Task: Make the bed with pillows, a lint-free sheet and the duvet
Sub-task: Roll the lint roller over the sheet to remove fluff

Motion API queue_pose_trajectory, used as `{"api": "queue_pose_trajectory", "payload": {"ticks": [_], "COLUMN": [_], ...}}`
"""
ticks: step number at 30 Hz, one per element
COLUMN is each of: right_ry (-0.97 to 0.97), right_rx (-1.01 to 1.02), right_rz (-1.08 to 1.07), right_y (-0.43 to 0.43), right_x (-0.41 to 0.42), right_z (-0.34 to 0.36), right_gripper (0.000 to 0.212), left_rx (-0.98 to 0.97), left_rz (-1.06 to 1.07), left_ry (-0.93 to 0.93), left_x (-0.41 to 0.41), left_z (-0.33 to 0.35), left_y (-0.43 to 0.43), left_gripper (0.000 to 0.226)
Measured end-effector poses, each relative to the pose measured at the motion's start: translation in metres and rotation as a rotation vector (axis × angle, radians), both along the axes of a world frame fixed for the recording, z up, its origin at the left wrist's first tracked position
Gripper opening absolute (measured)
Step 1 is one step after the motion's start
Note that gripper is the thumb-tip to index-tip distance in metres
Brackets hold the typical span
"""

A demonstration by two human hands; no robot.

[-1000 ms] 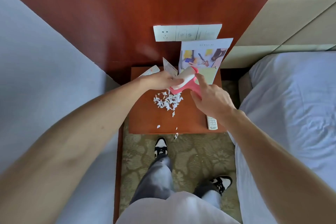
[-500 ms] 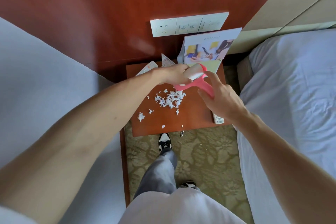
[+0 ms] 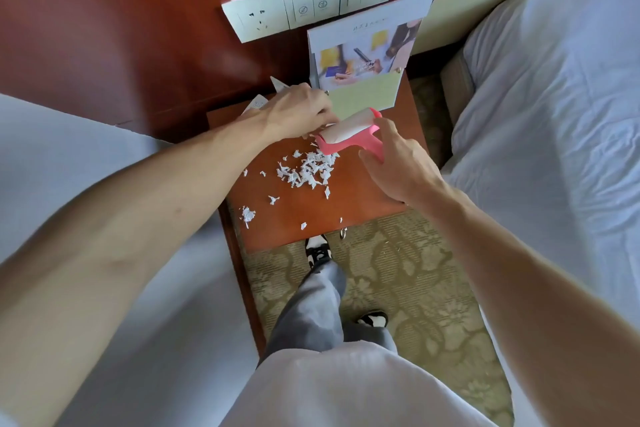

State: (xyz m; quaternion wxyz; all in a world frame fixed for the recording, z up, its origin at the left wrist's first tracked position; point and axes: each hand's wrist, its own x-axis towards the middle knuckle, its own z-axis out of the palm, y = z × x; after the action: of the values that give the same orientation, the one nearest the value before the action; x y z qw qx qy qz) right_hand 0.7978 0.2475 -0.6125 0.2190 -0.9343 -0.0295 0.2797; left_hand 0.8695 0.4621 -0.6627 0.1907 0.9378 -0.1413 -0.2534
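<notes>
Pointing up-right, lint roller (image 3: 346, 131): right hand (image 3: 398, 168) grips handle, left hand (image 3: 294, 111) pinches roll's lower end.

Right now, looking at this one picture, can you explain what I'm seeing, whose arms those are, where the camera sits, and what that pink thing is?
There is no machine here. A person wears a wide-angle camera on the head, so the view looks down along their own two arms. The right hand grips the pink handle of a lint roller. The left hand picks at its white roll with curled fingertips. Below them is a wooden nightstand strewn with torn white paper scraps, and a brochure leans against the wall behind. A white bed lies to the right.
</notes>
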Motion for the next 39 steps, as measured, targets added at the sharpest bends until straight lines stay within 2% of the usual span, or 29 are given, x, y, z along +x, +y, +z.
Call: {"api": "queue_pose_trajectory", "payload": {"ticks": [2,4,7,8,10,13,16,20,22,24,27,29,31,33,35,39], "right_ry": [0.017,0.018,-0.014,-0.02,-0.026,-0.033,-0.019,-0.012,-0.022,-0.028,-0.056,-0.07,-0.086,-0.102,-0.108,-0.03], "right_rx": [-0.015,-0.032,-0.001,0.019,0.054,0.052,0.016,-0.02,-0.018,-0.001,-0.006,-0.036,-0.052,-0.063,-0.058,-0.015], "right_rz": [-0.029,-0.003,0.061,0.076,0.091,0.082,0.083,0.02,-0.013,-0.005,0.033,0.005,-0.062,-0.084,-0.114,-0.255], "right_y": [-0.003,-0.005,-0.004,-0.003,-0.001,-0.001,-0.004,-0.008,-0.011,-0.011,-0.012,-0.017,-0.028,-0.041,-0.055,-0.098], "right_x": [0.001,0.002,0.002,0.001,0.0,0.0,0.0,0.0,0.002,0.004,0.004,0.001,-0.002,-0.004,-0.008,-0.017], "right_z": [-0.004,-0.008,-0.012,-0.012,-0.013,-0.014,-0.018,-0.022,-0.022,-0.021,-0.017,-0.016,-0.014,-0.011,-0.006,0.003], "right_gripper": [0.055,0.054,0.055,0.056,0.056,0.056,0.057,0.056,0.057,0.058,0.06,0.06,0.059,0.059,0.059,0.06], "left_rx": [-0.014,-0.047,-0.313,-0.353,-0.335,-0.247,-0.038,0.088,-0.019,-0.196,-0.174,-0.144,0.003,0.133,0.171,0.183], "left_rz": [0.056,0.156,0.329,0.311,0.215,0.149,0.048,0.072,0.157,0.196,0.097,0.182,0.243,0.239,0.192,0.084], "left_ry": [-0.007,0.074,0.443,0.534,0.6,0.522,0.338,0.128,0.236,0.456,0.584,0.519,0.345,0.225,0.209,0.239], "left_x": [0.001,0.003,0.005,0.004,0.0,-0.005,-0.009,-0.007,-0.001,0.001,0.0,0.0,0.003,0.005,0.003,-0.006], "left_z": [-0.009,-0.014,-0.019,-0.018,-0.024,-0.031,-0.033,-0.036,-0.035,-0.03,-0.03,-0.035,-0.032,-0.025,-0.013,0.018], "left_y": [0.007,0.011,0.007,0.003,-0.004,-0.012,-0.014,-0.007,-0.006,-0.009,-0.011,-0.012,-0.01,-0.013,-0.028,-0.081], "left_gripper": [0.027,0.026,0.047,0.055,0.059,0.053,0.059,0.064,0.064,0.067,0.058,0.058,0.059,0.047,0.033,0.047]}}
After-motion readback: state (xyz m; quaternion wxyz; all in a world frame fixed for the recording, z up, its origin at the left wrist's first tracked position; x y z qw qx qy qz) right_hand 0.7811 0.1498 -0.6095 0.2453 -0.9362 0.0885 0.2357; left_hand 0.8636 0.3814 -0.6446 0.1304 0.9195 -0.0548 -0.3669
